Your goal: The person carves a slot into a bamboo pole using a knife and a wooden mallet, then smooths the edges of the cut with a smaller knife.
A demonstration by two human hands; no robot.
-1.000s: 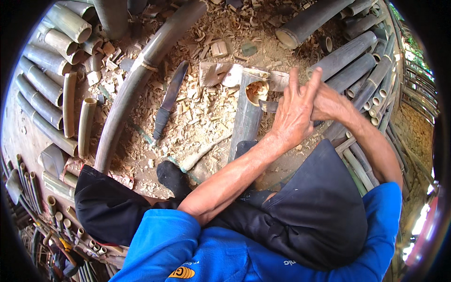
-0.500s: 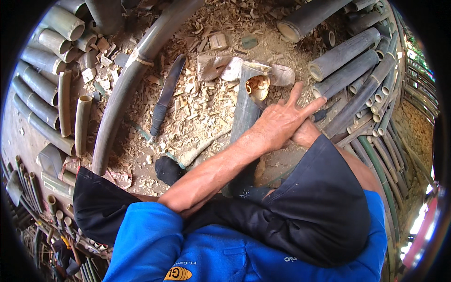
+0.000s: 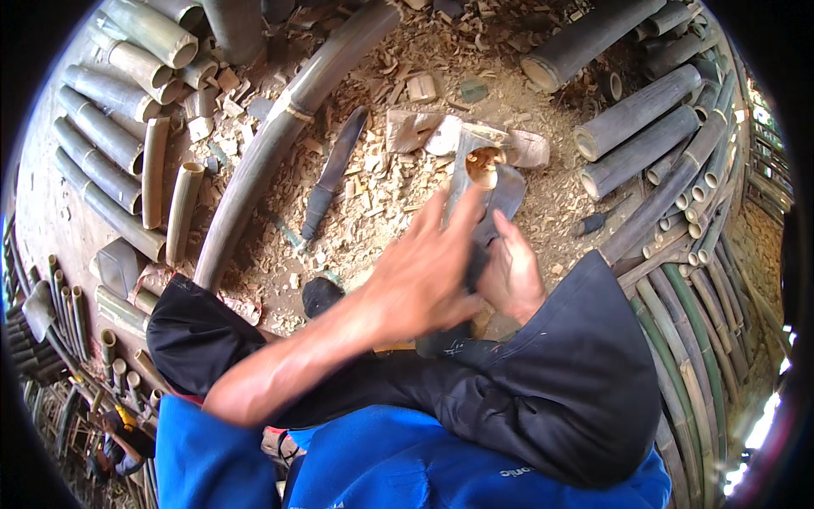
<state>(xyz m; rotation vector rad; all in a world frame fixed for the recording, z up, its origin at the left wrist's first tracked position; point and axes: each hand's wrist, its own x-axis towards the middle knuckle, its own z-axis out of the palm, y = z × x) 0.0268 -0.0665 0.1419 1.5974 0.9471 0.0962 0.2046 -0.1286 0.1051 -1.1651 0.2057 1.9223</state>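
Observation:
My left hand (image 3: 428, 276), smeared by motion, reaches in from the lower left with its fingers stretched apart over the near end of a grey bamboo tube (image 3: 462, 165). A scooped-out opening shows pale wood inside the tube's far end. Just right of it, my right hand (image 3: 515, 276) is half curled, thumb raised, its fingers apart. Between the hands lies a flat, dark grey, blade-like piece (image 3: 507, 191), its near end hidden; I cannot tell whether either hand grips it. A long knife (image 3: 335, 174) with a dark wrapped handle lies on the shavings to the left.
Wood shavings (image 3: 373, 204) cover the ground. A long curved bamboo pole (image 3: 254, 161) lies left of the knife. Cut bamboo tubes (image 3: 106, 131) are stacked on the left, and more tubes (image 3: 640, 110) on the right. Another dark handle (image 3: 589, 224) lies near the right stack.
My hands were crossed, left over right, near the tube's right side. The left has drawn back to the left, uncovering the right hand and the blade-like piece. The view has shifted.

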